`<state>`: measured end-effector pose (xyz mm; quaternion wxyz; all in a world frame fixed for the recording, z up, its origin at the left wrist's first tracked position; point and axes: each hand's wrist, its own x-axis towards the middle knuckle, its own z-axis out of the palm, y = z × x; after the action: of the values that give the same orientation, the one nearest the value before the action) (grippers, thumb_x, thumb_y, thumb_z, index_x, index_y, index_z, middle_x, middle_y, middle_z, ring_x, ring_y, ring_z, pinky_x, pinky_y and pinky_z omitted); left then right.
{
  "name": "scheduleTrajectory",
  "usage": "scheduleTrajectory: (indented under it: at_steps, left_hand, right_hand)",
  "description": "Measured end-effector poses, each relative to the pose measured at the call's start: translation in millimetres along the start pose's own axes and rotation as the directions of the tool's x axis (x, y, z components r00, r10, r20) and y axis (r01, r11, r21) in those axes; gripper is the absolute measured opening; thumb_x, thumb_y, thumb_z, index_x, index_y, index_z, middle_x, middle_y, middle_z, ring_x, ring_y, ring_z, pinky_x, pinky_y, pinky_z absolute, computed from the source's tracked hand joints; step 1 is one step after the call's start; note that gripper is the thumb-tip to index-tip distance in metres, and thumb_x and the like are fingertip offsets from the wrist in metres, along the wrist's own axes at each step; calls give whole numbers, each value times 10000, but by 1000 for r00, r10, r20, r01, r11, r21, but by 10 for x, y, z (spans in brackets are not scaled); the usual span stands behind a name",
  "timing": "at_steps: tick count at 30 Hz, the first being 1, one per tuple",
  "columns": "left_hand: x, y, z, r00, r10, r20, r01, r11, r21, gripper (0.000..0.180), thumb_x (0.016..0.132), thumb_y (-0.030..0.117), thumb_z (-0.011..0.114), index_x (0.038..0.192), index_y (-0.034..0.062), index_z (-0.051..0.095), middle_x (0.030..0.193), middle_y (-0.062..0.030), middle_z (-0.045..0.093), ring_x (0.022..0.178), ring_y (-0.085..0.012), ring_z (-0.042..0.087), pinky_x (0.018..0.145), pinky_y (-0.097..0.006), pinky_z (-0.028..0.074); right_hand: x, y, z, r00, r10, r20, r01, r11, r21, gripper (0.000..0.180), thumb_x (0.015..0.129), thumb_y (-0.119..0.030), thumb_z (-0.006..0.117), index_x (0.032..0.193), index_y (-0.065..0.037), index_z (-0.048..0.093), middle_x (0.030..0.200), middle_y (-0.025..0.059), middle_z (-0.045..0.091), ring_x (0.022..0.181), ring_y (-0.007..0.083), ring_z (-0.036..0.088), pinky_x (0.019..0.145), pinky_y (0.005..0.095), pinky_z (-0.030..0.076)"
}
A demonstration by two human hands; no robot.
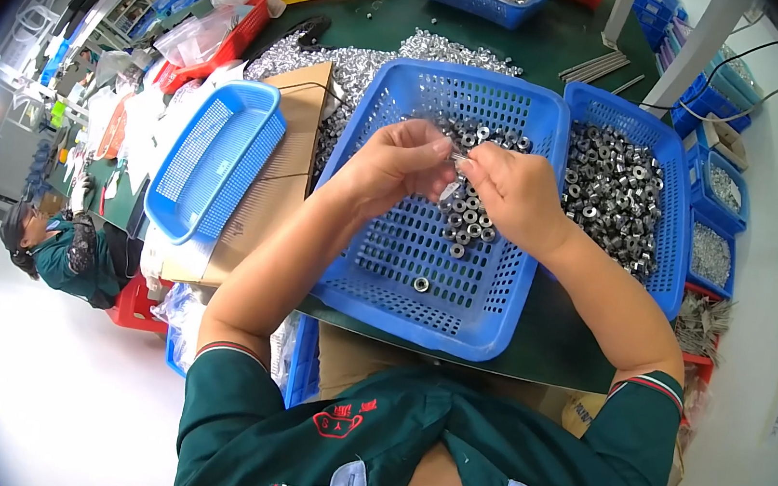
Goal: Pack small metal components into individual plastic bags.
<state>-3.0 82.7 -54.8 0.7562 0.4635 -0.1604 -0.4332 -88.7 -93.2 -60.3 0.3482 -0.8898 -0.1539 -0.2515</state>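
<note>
My left hand point(389, 167) and my right hand point(519, 196) meet above a large blue perforated basket point(376, 311). Both are closed, thumbs and fingertips pinched close together. Something small and shiny shows between the fingertips, too small and blurred to name. The left fingers are partly smeared by motion. Below the hands, short metal rings with dark holes point(462, 225) lie heaped in the basket, partly hidden by the hands. One loose ring point(421, 285) lies apart, nearer to me on the basket floor.
Another blue basket point(679, 211) full of similar metal rings adjoins on the right. Small silvery parts point(361, 74) are heaped behind. At left, a lighter blue basket point(160, 205) rests on cardboard point(242, 249). Metal rods point(593, 66) lie far right. A co-worker point(68, 247) sits at far left.
</note>
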Motion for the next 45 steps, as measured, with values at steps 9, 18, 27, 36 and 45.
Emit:
scheduleTrajectory:
  at_steps: [9,18,27,36,45]
  left_hand:
    - [46,70,-23,986,168,-16,-138,857,496,241,856,177,620,956,-33,557,800,-100,647,690,-156,632,662,-273,520]
    - [29,-303,14,876,-449,177,-122,150,981,204,743,230,654,804,47,586,721,-80,602,730,-218,619,609,-360,464]
    - [-195,-610,268,845,-533,45,-274,-359,892,242,729,239,665,852,40,604,776,-167,634,784,-356,623,688,-445,482]
    - [31,-71,-64,992,-109,-59,121,957,264,152,893,165,552,987,45,543,778,-27,570,592,-49,445,524,-174,351]
    - [30,-89,-42,993,-104,-63,107,993,43,159,924,219,523,936,61,539,699,-22,519,564,-77,413,491,-199,324]
  right_hand:
    - [140,194,-101,664,332,670,-747,260,612,273,905,-253,528,722,-50,534,486,-48,387,377,32,324,349,187,240]
    - [98,173,-6,816,386,430,-578,529,622,306,920,-302,509,720,-70,511,508,-69,348,436,19,305,400,191,251]
    - [82,245,29,831,400,386,-550,690,470,326,893,-317,537,707,-54,581,492,-23,446,448,53,405,440,235,332]
    - [50,48,-21,953,254,165,-299,881,367,225,836,-255,610,812,-33,639,645,93,609,568,139,552,547,284,428]
    - [51,31,-47,915,326,237,-381,893,242,172,830,-184,614,810,-13,626,598,46,563,543,78,469,501,260,380]
